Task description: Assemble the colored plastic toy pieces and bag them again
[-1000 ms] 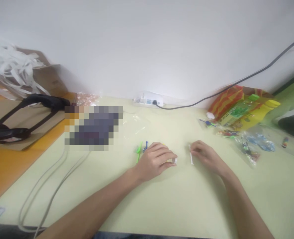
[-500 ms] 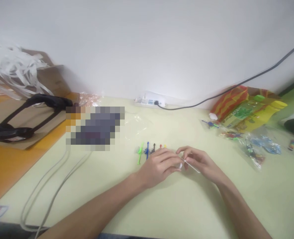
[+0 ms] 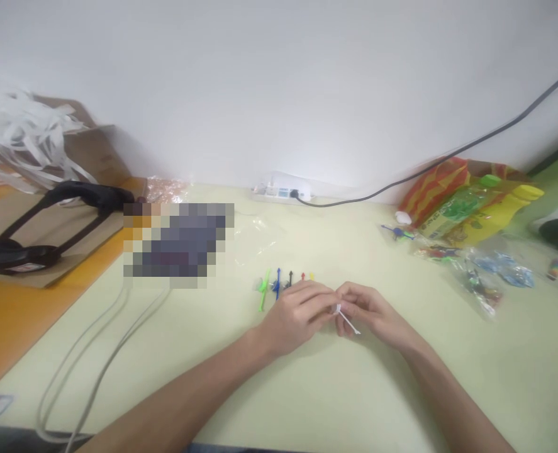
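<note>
Between my two hands is a small white plastic arrow piece (image 3: 349, 320), its thin shaft slanting down to the right. My left hand (image 3: 302, 313) is closed, its thumb and fingers pinching the white part at the shaft's upper end. Fingertips of my right hand (image 3: 366, 309) press on that same end from the other side, and the two hands touch. Most of the joint is hidden by fingers. Just beyond my left hand stand a green arrow piece (image 3: 264, 290), a blue one (image 3: 278, 284) and several others in a row, partly covered by the hand.
A blurred-out dark object (image 3: 179, 239) lies at left with cables (image 3: 104, 358) running forward. A power strip (image 3: 281, 190) sits by the wall. At right are a yellow bag (image 3: 500, 214), small plastic packets (image 3: 479, 286) and a loose blue arrow piece (image 3: 396, 233). A black frame (image 3: 55, 220) rests on cardboard.
My right hand has moved left against my left hand. The white arrow piece now tilts more steeply, with its free end shifted left and slightly lower.
</note>
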Tool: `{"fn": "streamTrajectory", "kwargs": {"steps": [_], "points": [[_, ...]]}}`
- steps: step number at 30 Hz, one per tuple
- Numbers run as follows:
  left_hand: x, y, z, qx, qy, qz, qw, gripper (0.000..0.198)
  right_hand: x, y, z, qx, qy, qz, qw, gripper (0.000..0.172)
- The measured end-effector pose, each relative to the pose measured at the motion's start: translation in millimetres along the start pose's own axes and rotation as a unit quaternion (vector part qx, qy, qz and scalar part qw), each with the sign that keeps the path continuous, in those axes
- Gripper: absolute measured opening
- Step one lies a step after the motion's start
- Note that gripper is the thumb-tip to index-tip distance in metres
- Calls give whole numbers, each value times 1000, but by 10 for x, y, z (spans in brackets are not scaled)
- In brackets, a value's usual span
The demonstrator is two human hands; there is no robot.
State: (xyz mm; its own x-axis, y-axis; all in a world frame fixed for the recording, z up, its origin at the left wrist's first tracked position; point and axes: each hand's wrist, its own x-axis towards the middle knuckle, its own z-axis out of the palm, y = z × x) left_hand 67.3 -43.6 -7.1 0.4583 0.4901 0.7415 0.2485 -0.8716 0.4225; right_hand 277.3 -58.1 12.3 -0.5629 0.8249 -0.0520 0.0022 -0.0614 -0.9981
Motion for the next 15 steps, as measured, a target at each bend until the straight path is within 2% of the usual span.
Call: {"fn": "streamTrajectory", "kwargs": {"steps": [7, 15], "points": [[-2, -20, 15, -1, -5, -7, 1000, 14, -1, -31, -13, 4, 65, 12, 998, 26], [-2, -30, 38, -23, 10, -24, 999, 14, -7, 56, -110, 14, 117, 17, 993, 22]]}}
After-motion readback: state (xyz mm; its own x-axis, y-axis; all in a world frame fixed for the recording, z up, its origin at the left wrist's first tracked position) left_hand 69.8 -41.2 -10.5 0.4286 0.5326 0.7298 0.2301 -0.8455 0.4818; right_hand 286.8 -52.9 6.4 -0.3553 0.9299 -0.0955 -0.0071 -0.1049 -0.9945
